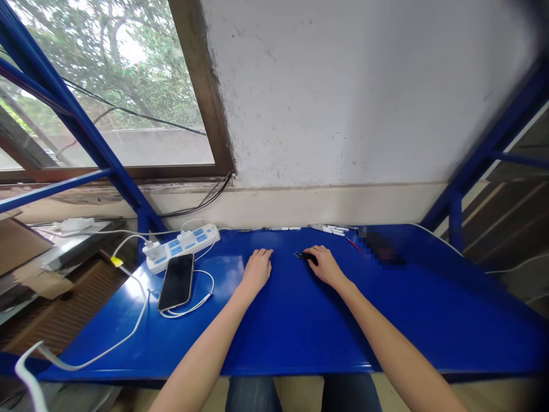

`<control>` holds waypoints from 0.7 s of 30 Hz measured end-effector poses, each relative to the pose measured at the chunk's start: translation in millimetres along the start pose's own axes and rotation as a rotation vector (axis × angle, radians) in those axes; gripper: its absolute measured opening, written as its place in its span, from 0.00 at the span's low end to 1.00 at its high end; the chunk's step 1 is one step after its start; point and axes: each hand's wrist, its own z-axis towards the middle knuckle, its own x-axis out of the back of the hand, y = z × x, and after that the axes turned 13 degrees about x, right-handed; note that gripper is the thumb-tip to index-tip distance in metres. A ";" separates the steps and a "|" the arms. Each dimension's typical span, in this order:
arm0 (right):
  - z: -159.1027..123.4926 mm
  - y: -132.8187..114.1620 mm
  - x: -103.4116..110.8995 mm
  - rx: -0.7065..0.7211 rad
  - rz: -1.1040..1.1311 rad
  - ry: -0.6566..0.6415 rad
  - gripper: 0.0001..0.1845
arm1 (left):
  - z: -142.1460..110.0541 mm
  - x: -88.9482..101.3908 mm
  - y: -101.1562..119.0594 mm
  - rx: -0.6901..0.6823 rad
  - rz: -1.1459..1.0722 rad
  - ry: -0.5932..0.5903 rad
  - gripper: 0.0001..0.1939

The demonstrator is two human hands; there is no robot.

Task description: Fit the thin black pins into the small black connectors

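Observation:
My left hand (pixel 257 270) rests palm down on the blue table (pixel 300 326), its fingers loose and nothing visible in them. My right hand (pixel 326 266) lies a little to the right of it, over a small black tool (pixel 305 257), possibly pliers, whose dark tips poke out to the left of my fingers. Part of the tool is hidden under that hand. Left of both hands lie a black smartphone (pixel 176 281) and a white power strip (pixel 180 247) with plugs and white cables.
Small white pieces (pixel 334 230) line the table's back edge near a thin red item (pixel 352 244), and a pixelated dark patch (pixel 381 246) covers something at the back right. A blue steel frame (pixel 77 114) flanks the table, and cardboard (pixel 21 246) sits low on the left.

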 end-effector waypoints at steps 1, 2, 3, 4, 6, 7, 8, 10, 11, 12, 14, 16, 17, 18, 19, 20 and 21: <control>0.0 0.2 0.4 -0.007 -0.006 -0.003 0.16 | -0.1 0.6 -0.2 0.003 -0.003 0.006 0.23; -0.1 0.6 0.7 -0.013 -0.010 -0.006 0.16 | -0.1 1.2 -0.5 0.007 -0.005 0.011 0.22; -0.3 1.0 1.0 -0.018 -0.015 -0.007 0.16 | -0.1 1.6 -0.7 0.012 -0.008 0.014 0.22; -0.6 1.5 1.2 -0.021 -0.020 -0.009 0.16 | -0.2 2.0 -1.0 0.015 -0.011 0.016 0.22; -1.0 2.3 1.3 -0.023 -0.023 -0.009 0.16 | -0.1 2.3 -1.5 0.016 -0.018 0.020 0.22; -1.2 2.7 1.3 -0.022 -0.019 -0.007 0.16 | 0.0 2.3 -1.7 0.015 -0.024 0.022 0.22; -1.4 2.8 1.3 -0.020 -0.014 -0.005 0.16 | 0.2 2.1 -1.9 0.016 -0.030 0.024 0.22; -1.6 2.8 1.1 -0.021 -0.001 0.004 0.16 | 0.8 1.5 -2.4 0.019 -0.040 0.027 0.22; -1.6 2.8 0.9 -0.022 0.003 0.009 0.16 | 1.2 1.1 -2.7 0.021 -0.044 0.028 0.22; -1.7 2.7 0.6 -0.024 0.006 0.013 0.15 | 1.7 0.8 -3.2 0.021 -0.049 0.030 0.22; -1.8 3.2 -0.2 -0.034 0.003 0.022 0.14 | 2.8 0.3 -4.4 0.013 -0.060 0.031 0.21; -1.9 4.5 -1.3 -0.056 -0.006 0.031 0.14 | 3.8 0.3 -5.6 0.006 -0.074 0.029 0.21; -2.0 5.4 -1.7 -0.072 -0.012 0.036 0.14 | 4.1 0.6 -6.0 0.004 -0.081 0.026 0.21; -2.1 6.3 -2.1 -0.090 -0.018 0.041 0.14 | 4.1 1.1 -6.2 0.004 -0.087 0.023 0.21; -2.1 7.2 -2.2 -0.105 -0.023 0.044 0.14 | 3.9 1.8 -6.1 0.004 -0.092 0.021 0.21; -2.2 7.7 -2.2 -0.117 -0.027 0.047 0.14 | 3.4 2.8 -5.7 0.005 -0.094 0.023 0.20; -2.2 7.9 -1.8 -0.123 -0.029 0.049 0.13 | 2.7 3.9 -5.1 0.007 -0.091 0.029 0.20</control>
